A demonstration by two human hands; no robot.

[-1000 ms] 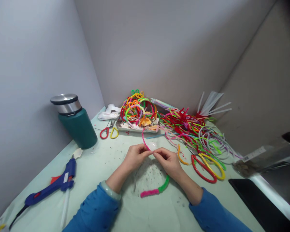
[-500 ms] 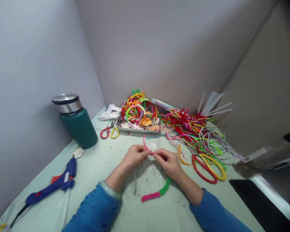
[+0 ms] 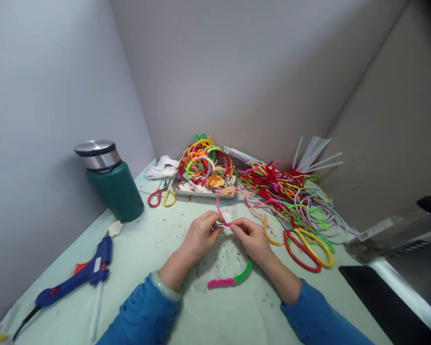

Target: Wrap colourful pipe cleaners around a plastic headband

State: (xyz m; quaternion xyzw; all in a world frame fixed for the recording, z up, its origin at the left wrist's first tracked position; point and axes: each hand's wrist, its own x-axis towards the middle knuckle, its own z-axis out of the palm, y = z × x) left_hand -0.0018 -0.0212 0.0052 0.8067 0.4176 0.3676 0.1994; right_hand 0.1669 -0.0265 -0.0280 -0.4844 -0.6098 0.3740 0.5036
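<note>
Near the middle of the table, my left hand [image 3: 200, 235] and my right hand [image 3: 252, 238] meet fingertip to fingertip. Both pinch a thin pink pipe cleaner [image 3: 219, 205], whose loose end rises above the fingers. At the fingertips the pink is coiled round a thin grey core, which shows faintly by my left fingers. From under my right hand curves a fuzzy wrapped band, green then pink [image 3: 221, 283], its end lying over the table. Whether it joins the held part is hidden by my right hand.
A blue glue gun [image 3: 93, 270] and a green bottle [image 3: 117, 189] are at left. Small scissors [image 3: 162, 197] lie by a metal tray [image 3: 204, 192] heaped with pipe-cleaner rings. A pipe-cleaner pile [image 3: 269, 179] and large red-and-yellow-handled scissors [image 3: 303, 258] are at right.
My left hand has turned and lifted slightly, and the grey end that hung below it is gone from there. The loose pink end now curves further up and right.
</note>
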